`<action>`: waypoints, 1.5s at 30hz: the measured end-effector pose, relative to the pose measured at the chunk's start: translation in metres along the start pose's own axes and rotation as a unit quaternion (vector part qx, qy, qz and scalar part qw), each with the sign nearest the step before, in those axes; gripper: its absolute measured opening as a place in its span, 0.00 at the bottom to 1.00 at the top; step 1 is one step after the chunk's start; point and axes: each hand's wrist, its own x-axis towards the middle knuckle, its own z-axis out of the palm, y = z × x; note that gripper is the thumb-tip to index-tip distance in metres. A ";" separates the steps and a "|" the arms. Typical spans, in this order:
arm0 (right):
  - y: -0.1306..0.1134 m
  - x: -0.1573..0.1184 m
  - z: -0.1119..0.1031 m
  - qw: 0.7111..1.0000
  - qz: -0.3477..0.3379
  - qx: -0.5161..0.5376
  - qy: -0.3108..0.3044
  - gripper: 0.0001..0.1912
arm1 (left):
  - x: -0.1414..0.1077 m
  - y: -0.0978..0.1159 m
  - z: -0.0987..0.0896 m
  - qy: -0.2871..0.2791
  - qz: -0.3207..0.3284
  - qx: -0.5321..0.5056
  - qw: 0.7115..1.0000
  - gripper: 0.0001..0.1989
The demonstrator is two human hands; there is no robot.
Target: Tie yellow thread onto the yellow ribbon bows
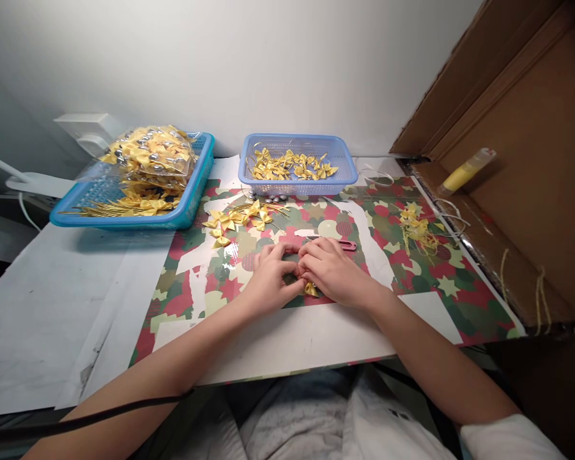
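Over the near middle of the patterned board, my left hand (pixel 274 279) and my right hand (pixel 336 271) meet at the fingertips. Both have curled, pinching fingers. A small yellow ribbon bow (pixel 311 289) pokes out beneath my right hand's fingers, which appear to grip it. What my left thumb and fingers pinch is hidden between the hands. Just beyond my right hand lies a tool with a pink-red handle (pixel 349 245), partly covered by the fingers. Loose yellow bows (pixel 242 217) with thin gold stems lie farther off to the left, near several dark shiny beads (pixel 274 200).
A blue basket (pixel 204 185) at the left holds stemmed bows and a bulging clear bag (pixel 151 153) of bows. Another blue basket (pixel 297 188) with bows stands against the wall. Yellow thread scraps (pixel 419 233) lie right, beside a cardboard wall (pixel 517 128) with a yellow tube (pixel 466 172).
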 end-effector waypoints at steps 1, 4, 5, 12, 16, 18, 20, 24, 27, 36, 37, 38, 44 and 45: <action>0.000 0.000 -0.001 1.000 0.001 0.001 0.000 0.08 | 0.000 0.000 -0.001 0.000 -0.001 0.001 1.000 0.08; 0.000 0.000 -0.002 1.000 0.005 0.003 0.000 0.08 | -0.001 0.000 -0.005 -0.008 0.010 -0.003 1.000 0.07; -0.001 0.000 -0.003 1.000 0.006 0.005 0.000 0.08 | -0.001 0.000 -0.007 -0.012 0.017 -0.006 1.000 0.06; -0.001 0.000 -0.006 0.999 0.002 0.040 0.011 0.08 | 0.000 -0.007 -0.018 0.048 0.086 0.031 0.995 0.05; 0.000 -0.001 -0.009 0.995 0.006 0.087 0.048 0.06 | 0.000 -0.009 -0.017 0.058 0.127 0.047 0.989 0.05; 0.001 -0.002 -0.012 0.992 0.020 0.099 0.079 0.05 | 0.000 -0.010 -0.017 0.063 0.151 0.066 0.984 0.05; 0.001 -0.003 -0.015 0.990 0.036 0.100 0.097 0.04 | -0.001 -0.012 -0.018 0.053 0.179 0.090 0.978 0.05; 0.001 -0.006 -0.018 0.991 0.082 0.097 0.049 0.05 | 0.000 -0.016 -0.018 0.032 0.210 0.140 0.967 0.07; 0.000 -0.006 -0.017 0.990 0.103 0.094 0.015 0.08 | 0.001 -0.018 -0.017 0.040 0.228 0.156 0.960 0.08; -0.006 -0.004 -0.012 0.989 0.117 0.089 -0.017 0.12 | 0.005 -0.023 -0.012 0.105 0.304 0.223 0.920 0.08; -0.006 -0.004 -0.013 0.990 0.111 0.091 -0.014 0.11 | 0.006 -0.023 -0.011 0.107 0.311 0.228 0.917 0.08; -0.006 -0.004 -0.013 0.990 0.102 0.094 -0.010 0.09 | 0.006 -0.024 -0.011 0.106 0.315 0.229 0.915 0.08; -0.006 -0.006 -0.012 0.991 0.065 0.115 0.007 0.02 | 0.007 -0.024 -0.012 0.114 0.315 0.210 0.918 0.07; -0.006 -0.006 -0.011 0.991 0.070 0.113 0.009 0.02 | 0.006 -0.024 -0.012 0.116 0.313 0.207 0.919 0.07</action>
